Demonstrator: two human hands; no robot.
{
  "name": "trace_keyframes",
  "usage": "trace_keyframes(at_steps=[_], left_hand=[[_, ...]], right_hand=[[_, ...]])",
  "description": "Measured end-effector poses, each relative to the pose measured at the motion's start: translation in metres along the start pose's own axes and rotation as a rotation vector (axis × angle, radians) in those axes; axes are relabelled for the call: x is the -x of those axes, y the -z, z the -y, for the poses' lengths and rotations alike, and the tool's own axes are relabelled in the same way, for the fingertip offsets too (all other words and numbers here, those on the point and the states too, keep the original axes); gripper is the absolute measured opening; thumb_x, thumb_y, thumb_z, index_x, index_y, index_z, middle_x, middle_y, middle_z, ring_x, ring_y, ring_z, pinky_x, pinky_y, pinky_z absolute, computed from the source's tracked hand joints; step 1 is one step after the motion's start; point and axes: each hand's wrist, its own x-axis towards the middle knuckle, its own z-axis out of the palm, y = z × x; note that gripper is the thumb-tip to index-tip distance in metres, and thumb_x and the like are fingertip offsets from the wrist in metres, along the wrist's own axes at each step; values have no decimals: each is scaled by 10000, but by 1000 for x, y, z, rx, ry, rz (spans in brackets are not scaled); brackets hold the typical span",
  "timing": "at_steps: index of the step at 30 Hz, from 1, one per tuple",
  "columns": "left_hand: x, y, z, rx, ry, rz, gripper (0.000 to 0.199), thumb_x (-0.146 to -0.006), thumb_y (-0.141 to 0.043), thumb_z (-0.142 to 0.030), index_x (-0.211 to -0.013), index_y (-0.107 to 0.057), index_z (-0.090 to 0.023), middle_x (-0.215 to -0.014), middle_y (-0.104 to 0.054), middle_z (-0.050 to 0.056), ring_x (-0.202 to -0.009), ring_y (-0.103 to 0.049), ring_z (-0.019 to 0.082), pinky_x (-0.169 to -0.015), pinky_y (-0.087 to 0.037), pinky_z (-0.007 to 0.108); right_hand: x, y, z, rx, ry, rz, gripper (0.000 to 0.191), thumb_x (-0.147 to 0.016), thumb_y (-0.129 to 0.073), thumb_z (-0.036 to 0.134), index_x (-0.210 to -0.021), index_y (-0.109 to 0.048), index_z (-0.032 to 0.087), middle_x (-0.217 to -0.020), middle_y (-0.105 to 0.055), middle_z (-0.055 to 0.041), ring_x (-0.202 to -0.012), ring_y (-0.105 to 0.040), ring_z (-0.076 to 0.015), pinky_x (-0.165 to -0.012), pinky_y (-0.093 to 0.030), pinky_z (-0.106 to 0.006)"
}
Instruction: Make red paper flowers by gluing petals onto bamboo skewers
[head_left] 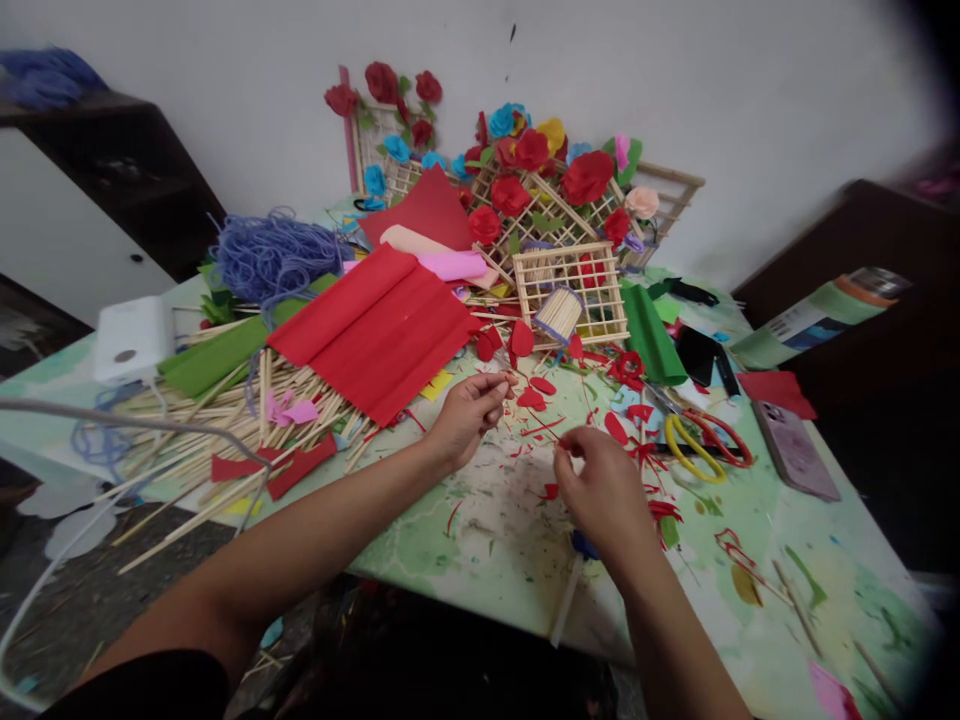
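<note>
My left hand (471, 412) is raised over the middle of the table, thumb and fingers pinched on one end of a thin red strip (541, 424). The strip's other end runs to my right hand (600, 478), whose thumb and fingertips are also pressed together. Red paper petals (532, 398) and small scraps lie just beyond and between the hands. Beneath my right wrist is a blue-topped white stick (568, 600). To the left of my left hand spreads a large red crepe paper sheet (375, 330).
Wooden lattice frames (574, 292) with paper flowers lean at the back. Blue yarn (274, 258) and thin sticks (202, 450) fill the left. Scissors (694, 447), a phone (795, 450) and a tilted bottle (817, 318) are on the right. A white box (133, 338) stands far left.
</note>
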Motion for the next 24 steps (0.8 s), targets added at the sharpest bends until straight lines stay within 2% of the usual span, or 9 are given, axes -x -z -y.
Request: trace_keyframes(at_steps=[2, 6, 10, 13, 16, 20, 24], left_hand=[[0, -1, -1, -4, -1, -14, 237, -694, -714, -267, -861, -648, -113, -690, -547, -13, -428, -339, -2, -396, -148, 166], [3, -2, -1, -8, 15, 24, 244, -699, -712, -269, -874, -656, -109, -746, -577, 10, -443, -331, -1, -400, -142, 177], [5, -3, 0, 15, 53, 68, 236, -715, -702, -258, -891, -656, -109, -785, -596, 24, -439, -322, -6, -404, -152, 171], [5, -3, 0, 44, 98, 71, 232, -704, -712, -246, -878, -654, -104, -769, -589, 21, -436, -329, -6, -402, -163, 161], [4, -4, 0, 75, 120, 65, 229, -691, -723, -228, -861, -656, -91, -714, -563, 10, -432, -325, -9, -405, -175, 152], [5, -5, -2, 86, 147, 55, 240, -686, -732, -227, -862, -656, -82, -570, -479, -34, -420, -312, 0, -408, -180, 148], [6, -5, -2, 72, 157, 44, 228, -686, -731, -221, -849, -644, -87, -589, -519, -20, -420, -335, -1, -405, -178, 147]], right_hand=[[21, 5, -14, 139, 27, -59, 173, -809, -491, 303, -821, -585, 159, -809, -614, -96, -804, -547, -236, -727, -413, -356], [66, 4, -41, 292, 38, -69, 274, -844, -491, 410, -895, -575, 154, -837, -602, -119, -823, -540, -267, -747, -435, -407], [94, -6, -57, 292, 79, -101, 397, -843, -486, 439, -1078, -511, 121, -981, -591, -172, -942, -537, -310, -822, -446, -474], [100, -12, -63, 257, 112, -119, 432, -838, -471, 391, -1167, -441, 111, -1056, -575, -191, -1008, -525, -319, -861, -442, -500], [101, -13, -70, 310, 146, -140, 488, -758, -488, 277, -1201, -417, 84, -1107, -562, -207, -1034, -514, -330, -872, -442, -501], [100, -13, -79, 452, 110, -143, 437, -667, -500, 189, -1094, -481, 100, -1043, -585, -191, -977, -524, -334, -847, -446, -491], [100, -9, -86, 413, 118, -122, 339, -654, -555, 231, -978, -490, 156, -924, -588, -142, -878, -527, -304, -785, -461, -456]])
